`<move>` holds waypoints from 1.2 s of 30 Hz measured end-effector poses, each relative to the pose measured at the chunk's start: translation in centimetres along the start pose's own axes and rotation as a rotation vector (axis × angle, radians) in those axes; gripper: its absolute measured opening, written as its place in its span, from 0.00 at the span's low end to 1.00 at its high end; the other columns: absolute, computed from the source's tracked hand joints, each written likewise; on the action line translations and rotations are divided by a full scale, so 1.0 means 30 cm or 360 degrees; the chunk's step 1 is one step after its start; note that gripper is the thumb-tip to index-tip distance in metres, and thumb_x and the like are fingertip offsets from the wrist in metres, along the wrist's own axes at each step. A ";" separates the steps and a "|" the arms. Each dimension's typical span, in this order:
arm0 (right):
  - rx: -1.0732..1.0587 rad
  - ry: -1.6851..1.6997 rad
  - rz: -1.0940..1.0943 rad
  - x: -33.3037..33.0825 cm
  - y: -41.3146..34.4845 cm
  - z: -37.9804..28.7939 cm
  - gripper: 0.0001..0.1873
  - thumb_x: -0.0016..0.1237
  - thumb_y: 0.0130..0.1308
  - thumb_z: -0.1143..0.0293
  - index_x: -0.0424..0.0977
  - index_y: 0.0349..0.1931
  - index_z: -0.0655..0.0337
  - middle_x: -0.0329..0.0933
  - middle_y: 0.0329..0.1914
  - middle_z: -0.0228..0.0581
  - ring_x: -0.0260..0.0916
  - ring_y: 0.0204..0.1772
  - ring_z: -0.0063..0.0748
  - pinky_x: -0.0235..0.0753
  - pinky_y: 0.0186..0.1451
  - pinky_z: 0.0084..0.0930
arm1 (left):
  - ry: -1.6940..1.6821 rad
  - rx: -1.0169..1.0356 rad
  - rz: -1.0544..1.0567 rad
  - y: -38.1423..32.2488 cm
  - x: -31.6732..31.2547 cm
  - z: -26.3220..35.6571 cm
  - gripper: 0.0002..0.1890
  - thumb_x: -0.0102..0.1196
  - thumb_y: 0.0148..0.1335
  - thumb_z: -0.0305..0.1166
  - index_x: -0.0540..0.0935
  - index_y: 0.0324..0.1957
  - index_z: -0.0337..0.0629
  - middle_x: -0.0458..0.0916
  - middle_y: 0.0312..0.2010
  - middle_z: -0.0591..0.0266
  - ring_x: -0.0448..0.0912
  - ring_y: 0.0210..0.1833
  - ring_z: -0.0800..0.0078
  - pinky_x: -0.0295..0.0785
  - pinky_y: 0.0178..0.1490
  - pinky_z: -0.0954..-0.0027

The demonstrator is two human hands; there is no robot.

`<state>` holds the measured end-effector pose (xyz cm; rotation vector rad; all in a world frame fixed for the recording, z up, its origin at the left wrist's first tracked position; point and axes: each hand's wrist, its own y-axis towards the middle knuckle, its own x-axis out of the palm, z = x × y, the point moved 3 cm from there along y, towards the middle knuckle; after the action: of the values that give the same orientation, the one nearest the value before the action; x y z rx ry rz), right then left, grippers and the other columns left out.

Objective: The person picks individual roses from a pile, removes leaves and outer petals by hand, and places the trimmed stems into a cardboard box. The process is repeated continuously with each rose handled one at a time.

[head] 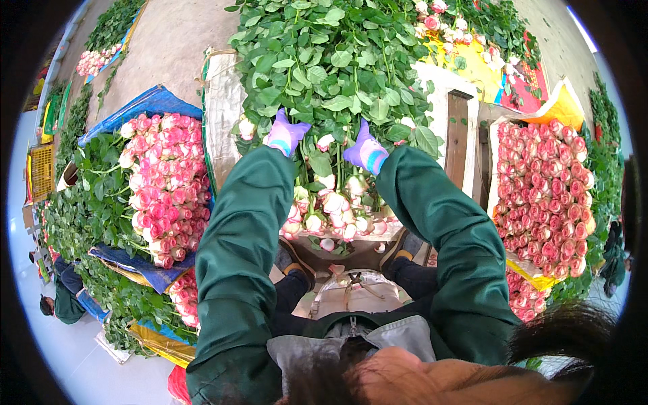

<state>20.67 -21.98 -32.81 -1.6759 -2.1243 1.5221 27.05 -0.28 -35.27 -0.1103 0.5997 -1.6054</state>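
Note:
A thick heap of cut roses lies before me, its leafy stems (334,66) spread away from me and its pink-edged white blooms (336,205) toward my body. Both hands wear purple gloves. At the heap's left side, my left hand (286,132) touches the foliage, its fingertips partly hidden. My right hand (366,147) rests among the leaves on the other side, thumb or finger pointing away from me. Whether either hand grips stems cannot be told. Between the hands a single bloom (325,142) shows among the stems.
Pink roses are stacked at left (164,187) and at right (544,197). A wooden board (457,139) stands right of the heap, white wrapping (225,111) left of it. More roses lie on yellow sheeting (468,63) at the back right. A person (66,301) is at far left.

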 end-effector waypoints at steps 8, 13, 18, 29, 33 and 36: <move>-0.0075 -0.0371 -0.0002 -0.280 -0.146 -0.068 0.52 0.56 0.54 0.64 0.37 0.73 0.65 0.66 0.63 0.63 0.70 0.61 0.49 0.71 0.61 0.33 | -0.0320 -0.0089 -0.0298 -0.134 0.036 0.207 0.38 0.70 0.47 0.29 0.67 0.57 0.18 0.80 0.47 0.50 0.80 0.45 0.67 0.75 0.51 0.68; -0.0862 0.0890 -0.0535 -0.578 -0.456 -0.142 0.40 0.41 0.54 0.83 0.50 0.72 0.64 0.70 0.62 0.47 0.72 0.57 0.36 0.73 0.59 0.30 | -0.0584 0.0005 -0.0462 -0.313 0.051 0.259 0.30 0.67 0.51 0.26 0.70 0.55 0.26 0.80 0.45 0.56 0.78 0.42 0.70 0.74 0.49 0.70; -0.0487 -0.0165 0.0000 -0.345 -0.338 -0.091 0.46 0.54 0.56 0.64 0.46 0.69 0.77 0.65 0.65 0.55 0.69 0.62 0.43 0.69 0.63 0.28 | -0.0599 0.0061 -0.0415 -0.329 0.095 0.132 0.22 0.63 0.53 0.25 0.75 0.51 0.31 0.82 0.42 0.58 0.79 0.42 0.71 0.74 0.48 0.70; -0.0217 -0.0569 -0.0070 -0.244 -0.272 -0.067 0.24 0.39 0.68 0.52 0.70 0.53 0.63 0.80 0.40 0.53 0.78 0.44 0.52 0.74 0.49 0.44 | 0.0744 0.0392 0.0109 -0.246 -0.123 0.188 0.23 0.49 0.62 0.52 0.81 0.46 0.42 0.83 0.41 0.46 0.80 0.46 0.49 0.73 0.52 0.56; -0.0745 -0.0885 0.0236 -0.131 -0.350 -0.233 0.30 0.41 0.67 0.48 0.67 0.59 0.62 0.80 0.37 0.51 0.77 0.44 0.55 0.73 0.48 0.44 | 0.0938 0.0669 0.0564 -0.138 -0.259 0.173 0.21 0.49 0.63 0.40 0.76 0.56 0.42 0.79 0.51 0.45 0.76 0.54 0.48 0.70 0.59 0.55; -0.0598 -0.0953 -0.0047 0.007 -0.286 -0.345 0.38 0.34 0.64 0.33 0.79 0.37 0.65 0.80 0.35 0.57 0.77 0.43 0.56 0.74 0.50 0.44 | 0.1097 0.0458 0.0300 -0.070 -0.225 0.102 0.27 0.49 0.62 0.37 0.68 0.63 0.43 0.76 0.55 0.45 0.74 0.57 0.47 0.67 0.62 0.53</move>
<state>20.14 -14.56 -21.62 -1.3702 -2.8682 1.8931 27.39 5.20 -29.86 0.7194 0.8608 -1.5120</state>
